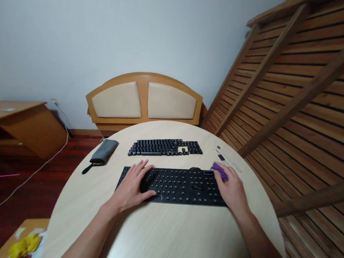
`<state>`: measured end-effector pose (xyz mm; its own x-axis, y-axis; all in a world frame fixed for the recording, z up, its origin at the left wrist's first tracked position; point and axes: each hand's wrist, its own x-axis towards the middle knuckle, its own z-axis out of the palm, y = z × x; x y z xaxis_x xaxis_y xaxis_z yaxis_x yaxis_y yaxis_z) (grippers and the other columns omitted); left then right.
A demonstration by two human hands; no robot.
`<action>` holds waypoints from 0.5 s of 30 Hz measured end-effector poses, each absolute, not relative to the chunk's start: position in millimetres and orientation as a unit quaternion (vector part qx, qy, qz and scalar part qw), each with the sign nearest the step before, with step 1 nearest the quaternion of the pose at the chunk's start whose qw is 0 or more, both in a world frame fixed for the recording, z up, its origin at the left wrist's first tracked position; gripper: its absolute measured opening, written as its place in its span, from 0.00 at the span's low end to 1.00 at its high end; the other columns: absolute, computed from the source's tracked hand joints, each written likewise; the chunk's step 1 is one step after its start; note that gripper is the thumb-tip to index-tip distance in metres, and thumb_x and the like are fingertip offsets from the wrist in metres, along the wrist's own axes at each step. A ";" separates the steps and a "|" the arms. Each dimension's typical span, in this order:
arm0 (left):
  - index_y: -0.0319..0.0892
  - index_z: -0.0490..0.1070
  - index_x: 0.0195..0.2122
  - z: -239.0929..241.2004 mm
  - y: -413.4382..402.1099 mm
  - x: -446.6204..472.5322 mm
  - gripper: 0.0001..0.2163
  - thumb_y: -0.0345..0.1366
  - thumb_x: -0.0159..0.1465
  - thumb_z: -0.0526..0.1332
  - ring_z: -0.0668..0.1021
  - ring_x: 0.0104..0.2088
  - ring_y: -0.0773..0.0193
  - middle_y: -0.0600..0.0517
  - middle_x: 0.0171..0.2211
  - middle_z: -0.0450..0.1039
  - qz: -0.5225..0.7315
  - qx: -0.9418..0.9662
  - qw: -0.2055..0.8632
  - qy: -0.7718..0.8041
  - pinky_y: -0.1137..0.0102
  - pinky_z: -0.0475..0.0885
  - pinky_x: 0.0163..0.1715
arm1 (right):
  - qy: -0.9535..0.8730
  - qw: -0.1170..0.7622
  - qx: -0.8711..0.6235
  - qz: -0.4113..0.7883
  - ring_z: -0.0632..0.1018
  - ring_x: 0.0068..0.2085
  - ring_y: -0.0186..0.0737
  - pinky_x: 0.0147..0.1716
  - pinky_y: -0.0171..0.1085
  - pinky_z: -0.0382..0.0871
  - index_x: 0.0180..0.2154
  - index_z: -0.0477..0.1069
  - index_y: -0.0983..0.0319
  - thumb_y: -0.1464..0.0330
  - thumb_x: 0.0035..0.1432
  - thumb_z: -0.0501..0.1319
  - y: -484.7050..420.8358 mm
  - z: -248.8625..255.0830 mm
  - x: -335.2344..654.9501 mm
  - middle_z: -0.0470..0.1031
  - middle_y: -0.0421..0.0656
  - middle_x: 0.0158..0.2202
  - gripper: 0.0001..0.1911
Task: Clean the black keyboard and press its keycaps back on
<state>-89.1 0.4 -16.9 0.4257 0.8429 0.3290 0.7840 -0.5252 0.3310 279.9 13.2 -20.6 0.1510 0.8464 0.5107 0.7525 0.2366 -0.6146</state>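
Observation:
A black keyboard base (174, 186) with its keycaps off lies across the round table in front of me. My left hand (134, 183) rests on its left end, fingers spread and thumb stretched along the lower edge. At the upper right corner of the base, my right hand (231, 184) pinches a purple cloth (219, 170) against it. Beyond the base, the loose black keycaps (156, 145) are laid out in keyboard order, with a gap toward their right side. The part of the base under both hands is hidden.
A grey pouch (104, 152) with a black strap lies at the table's left. Thin wire tools (229, 158), one with a black part, lie at the right. A wooden headboard (144, 99) stands behind the table (164, 238); slatted wood (304, 87) leans at the right.

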 end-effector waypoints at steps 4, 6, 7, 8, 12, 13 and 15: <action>0.45 0.52 0.69 -31.2 2.8 -89.4 0.42 0.62 0.60 0.61 0.58 0.68 0.42 0.42 0.69 0.54 0.167 0.860 0.057 0.479 0.43 0.51 0.67 | -0.647 0.409 -0.643 -0.029 0.77 0.47 0.49 0.47 0.44 0.71 0.53 0.71 0.60 0.63 0.62 0.56 20.4 -28.7 297.0 0.75 0.48 0.48 0.19; 0.45 0.53 0.69 -33.2 1.5 -86.2 0.43 0.64 0.60 0.60 0.59 0.68 0.42 0.43 0.69 0.56 0.155 0.865 0.058 0.474 0.43 0.51 0.67 | -0.659 0.390 -0.642 -0.042 0.77 0.47 0.49 0.45 0.44 0.71 0.51 0.71 0.60 0.66 0.60 0.57 21.9 -31.9 295.1 0.75 0.48 0.48 0.17; 0.45 0.53 0.69 -33.2 1.0 -85.1 0.43 0.64 0.59 0.60 0.60 0.68 0.42 0.43 0.68 0.56 0.151 0.866 0.057 0.474 0.42 0.51 0.66 | -0.671 0.376 -0.637 -0.040 0.77 0.47 0.49 0.44 0.44 0.72 0.49 0.71 0.59 0.68 0.59 0.56 22.0 -32.5 292.8 0.75 0.47 0.47 0.16; 0.44 0.53 0.69 -32.8 0.8 -84.4 0.43 0.65 0.59 0.60 0.60 0.67 0.41 0.42 0.68 0.57 0.147 0.866 0.056 0.474 0.42 0.51 0.66 | -0.688 0.360 -0.630 -0.033 0.77 0.46 0.48 0.44 0.43 0.72 0.47 0.72 0.59 0.70 0.58 0.56 21.6 -32.3 290.2 0.75 0.47 0.46 0.14; 0.44 0.53 0.69 -33.1 2.0 -85.0 0.44 0.65 0.58 0.61 0.59 0.67 0.40 0.41 0.68 0.57 0.150 0.865 0.050 0.476 0.42 0.51 0.66 | -0.741 0.299 -0.601 0.002 0.76 0.46 0.47 0.46 0.44 0.71 0.43 0.74 0.58 0.69 0.60 0.56 16.5 -26.1 280.7 0.77 0.45 0.44 0.12; 0.44 0.53 0.69 -34.0 2.5 -85.5 0.45 0.65 0.58 0.61 0.59 0.68 0.40 0.41 0.68 0.56 0.150 0.865 0.048 0.477 0.42 0.51 0.66 | -0.746 0.293 -0.598 0.007 0.76 0.46 0.47 0.46 0.45 0.71 0.44 0.75 0.58 0.68 0.61 0.57 14.9 -24.7 279.2 0.77 0.45 0.44 0.12; 0.42 0.53 0.69 -36.1 3.3 -86.4 0.46 0.66 0.57 0.61 0.57 0.68 0.40 0.40 0.69 0.54 0.147 0.864 0.047 0.480 0.42 0.51 0.66 | -0.748 0.291 -0.596 0.009 0.76 0.47 0.47 0.48 0.46 0.72 0.45 0.77 0.57 0.65 0.63 0.57 12.2 -24.1 277.6 0.78 0.44 0.46 0.13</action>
<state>-86.4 3.3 -36.1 0.4968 0.8424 0.2087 0.8149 -0.5356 0.2217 277.6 12.2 -24.1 -0.1197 0.8976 0.4243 0.8866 0.2890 -0.3612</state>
